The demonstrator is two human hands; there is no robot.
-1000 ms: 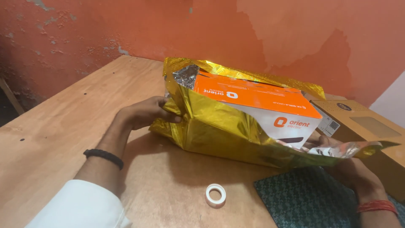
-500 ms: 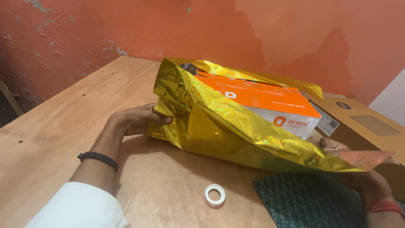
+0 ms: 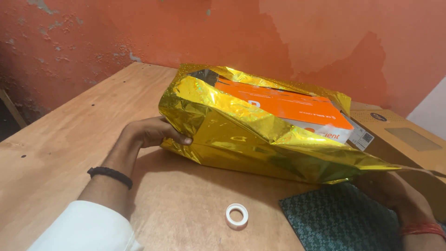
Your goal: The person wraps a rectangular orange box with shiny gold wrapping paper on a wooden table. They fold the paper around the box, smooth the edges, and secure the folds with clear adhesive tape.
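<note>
An orange and white box [image 3: 288, 109] lies on the wooden table [image 3: 69, 135], partly covered by shiny gold wrapping foil [image 3: 232, 135]. The foil folds up over the box's near side and left end. My left hand [image 3: 151, 132] presses against the foil at the box's left end, fingers curled on its edge. My right hand [image 3: 395, 193] sits low at the right, mostly hidden under the foil's pointed right corner, which it holds up. A black band circles my left wrist, and a red thread circles my right.
A small roll of white tape [image 3: 237, 216] lies on the table in front of me. A dark green patterned cloth [image 3: 339, 221] lies to its right. A brown cardboard box [image 3: 409, 144] stands at the right behind the wrapped box. An orange wall rises behind.
The gold foil has been pulled further up over the box's near side, hiding more of the orange top. My left hand stayed at the left end.
</note>
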